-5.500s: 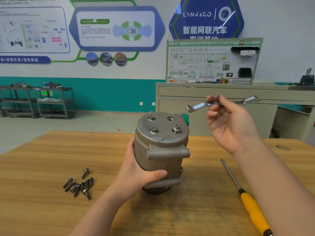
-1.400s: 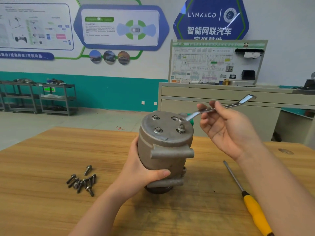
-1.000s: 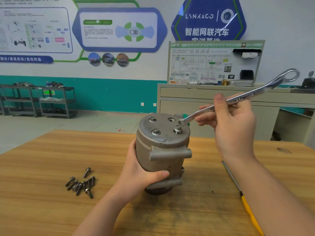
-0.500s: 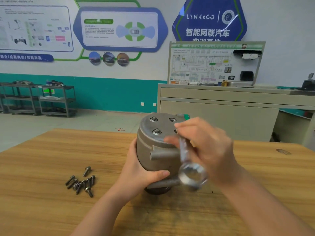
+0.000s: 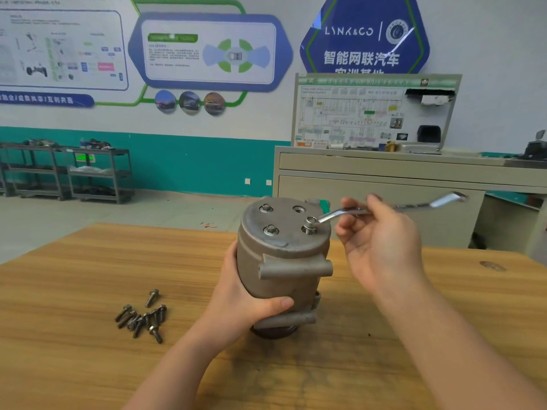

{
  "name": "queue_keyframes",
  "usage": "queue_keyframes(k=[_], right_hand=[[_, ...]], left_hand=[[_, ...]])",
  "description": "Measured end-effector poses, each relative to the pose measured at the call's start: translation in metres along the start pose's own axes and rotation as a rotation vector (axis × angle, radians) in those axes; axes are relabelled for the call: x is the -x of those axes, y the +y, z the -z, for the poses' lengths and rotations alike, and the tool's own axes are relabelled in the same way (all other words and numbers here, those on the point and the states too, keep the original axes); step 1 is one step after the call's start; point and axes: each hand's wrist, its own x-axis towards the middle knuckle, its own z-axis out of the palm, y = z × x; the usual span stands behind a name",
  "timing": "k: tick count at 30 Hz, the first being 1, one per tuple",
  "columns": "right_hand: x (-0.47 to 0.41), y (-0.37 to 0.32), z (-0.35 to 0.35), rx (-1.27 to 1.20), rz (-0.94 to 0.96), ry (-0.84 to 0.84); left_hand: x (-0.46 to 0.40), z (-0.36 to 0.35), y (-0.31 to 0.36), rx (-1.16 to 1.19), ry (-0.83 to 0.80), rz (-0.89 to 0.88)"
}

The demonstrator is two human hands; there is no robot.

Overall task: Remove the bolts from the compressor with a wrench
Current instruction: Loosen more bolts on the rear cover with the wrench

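now the wrench point(image 5: 384, 209) sits on a bolt point(image 5: 310, 224) atop the compressor point(image 5: 284, 261).

upright on the wooden table point(image 5: 74, 291), the compressor is gripped round its side by the left hand point(image 5: 245, 303), thumb curled across the front. the right hand point(image 5: 381, 244) pinches the wrench's shaft in its fingertips, palm facing the camera, ring end over the raised near-right bolt. loose bolts point(image 5: 142, 319) lie in a heap well to the left.
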Motion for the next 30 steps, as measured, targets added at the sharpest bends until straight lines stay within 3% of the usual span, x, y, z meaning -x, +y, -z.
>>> queue_keyframes(k=[3, 7, 10, 14, 16, 25, 30], right_hand=[[-0.014, -0.017, 0.003, 0.019, -0.226, -0.099], [-0.021, -0.031, 0.009, -0.04, -0.18, -0.234], [-0.019, -0.035, 0.007, -0.05, 0.01, -0.248], [-0.01, -0.026, 0.002, 0.351, 0.381, -0.146], [-0.005, -0.02, 0.001, 0.44, 0.502, -0.146], [0.01, -0.002, 0.002, 0.663, 0.924, -0.416], [0.008, 0.008, 0.013, 0.883, 1.247, -0.479]], left_hand=[[0.0, -0.002, 0.001, -0.01, 0.007, -0.013], [-0.002, -0.002, 0.002, -0.021, -0.007, -0.008], [-0.001, -0.001, 0.002, -0.026, -0.009, 0.002], [0.0, -0.001, 0.002, -0.022, -0.006, 0.002], [0.001, -0.002, 0.003, -0.022, -0.005, -0.003], [0.0, -0.005, 0.002, -0.02, 0.013, -0.029], [-0.001, -0.005, 0.001, -0.019, 0.015, -0.03]])
